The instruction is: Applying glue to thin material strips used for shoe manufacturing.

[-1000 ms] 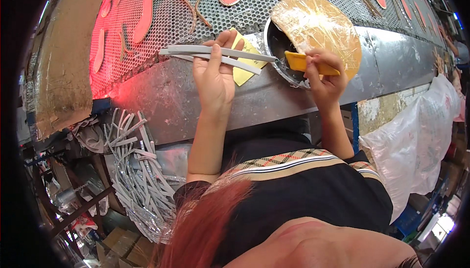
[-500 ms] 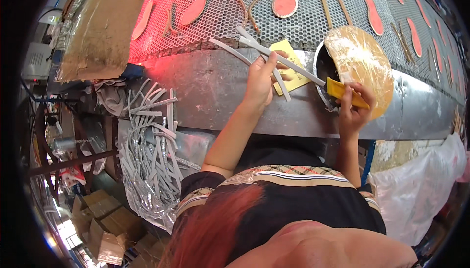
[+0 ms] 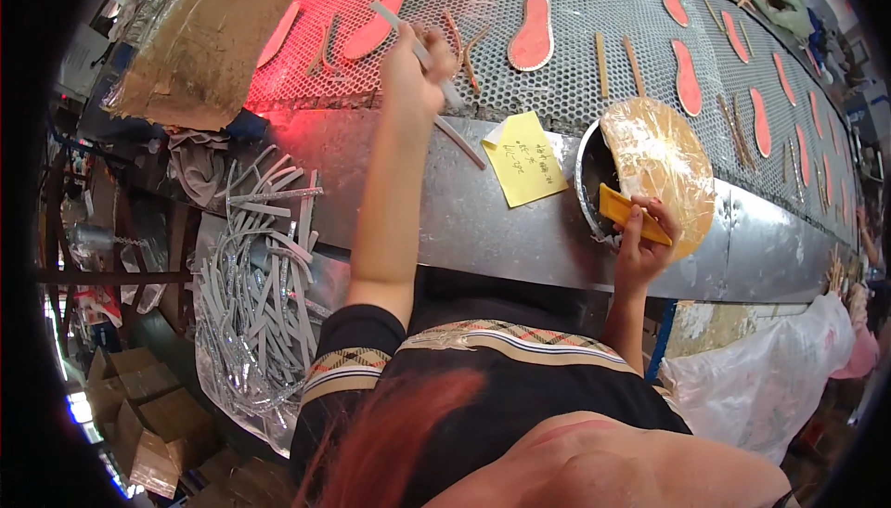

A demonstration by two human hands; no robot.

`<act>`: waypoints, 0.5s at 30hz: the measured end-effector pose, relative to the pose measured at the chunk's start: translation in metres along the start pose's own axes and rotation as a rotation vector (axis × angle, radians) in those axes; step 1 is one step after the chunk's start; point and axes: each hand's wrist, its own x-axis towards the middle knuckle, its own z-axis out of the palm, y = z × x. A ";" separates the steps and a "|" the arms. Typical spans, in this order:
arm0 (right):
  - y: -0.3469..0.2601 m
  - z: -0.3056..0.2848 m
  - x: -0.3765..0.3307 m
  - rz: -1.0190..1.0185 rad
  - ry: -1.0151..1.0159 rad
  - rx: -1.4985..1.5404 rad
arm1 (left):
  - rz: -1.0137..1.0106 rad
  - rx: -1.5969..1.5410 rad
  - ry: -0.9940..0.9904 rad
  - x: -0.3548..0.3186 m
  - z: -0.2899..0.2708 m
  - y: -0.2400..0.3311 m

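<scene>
My left hand (image 3: 415, 67) reaches over the near edge of the mesh belt, its fingers closed on a flat grey strip (image 3: 449, 92). Another thin strip (image 3: 460, 142) lies slantwise on the metal ledge, just nearer than that hand. My right hand (image 3: 643, 241) grips a yellow plastic scraper (image 3: 617, 204) at the mouth of a round pot (image 3: 587, 194). A tan, film-wrapped round cover (image 3: 661, 151) lies over much of the pot, and its contents are dark and hard to make out. Between my hands is a yellow paper note (image 3: 525, 163).
Pink insoles (image 3: 532, 33) and narrow strips (image 3: 601, 64) are spread over the honeycomb mesh belt (image 3: 585, 16). A tangled pile of grey strips (image 3: 269, 276) hangs at the left, below the metal ledge (image 3: 483, 239). A cardboard sheet (image 3: 213, 35) covers the far left; cartons (image 3: 153, 406) stand below.
My left hand has moved left and away from me, over the belt, with a strip. The scraper has come away from the strips and is now at the pot's opening.
</scene>
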 end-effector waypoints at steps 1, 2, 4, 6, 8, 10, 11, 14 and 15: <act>0.001 -0.001 -0.001 0.008 0.008 -0.006 | 0.002 0.040 0.049 -0.028 0.009 -0.012; 0.003 -0.001 0.001 -0.081 -0.003 -0.087 | 0.033 0.153 0.002 -0.049 0.011 -0.026; 0.004 -0.002 0.003 -0.145 -0.009 -0.192 | 0.030 0.266 -0.043 -0.079 0.005 -0.042; -0.001 -0.002 0.009 -0.298 -0.217 -0.298 | 0.069 1.029 -0.285 -0.100 -0.002 -0.049; -0.005 -0.002 0.012 -0.206 -0.266 -0.321 | 0.021 1.177 -0.386 -0.115 0.000 -0.050; -0.005 -0.001 0.010 -0.109 -0.308 -0.346 | -0.023 1.317 -0.503 -0.124 -0.005 -0.052; -0.004 0.001 0.012 -0.192 -0.189 -0.280 | -0.098 1.369 -0.505 -0.124 -0.006 -0.053; -0.010 0.000 0.009 -0.211 -0.007 -0.143 | -0.200 1.439 -0.531 -0.124 -0.014 -0.060; -0.012 0.000 0.008 -0.151 0.038 -0.053 | -0.218 1.457 -0.529 -0.123 -0.016 -0.064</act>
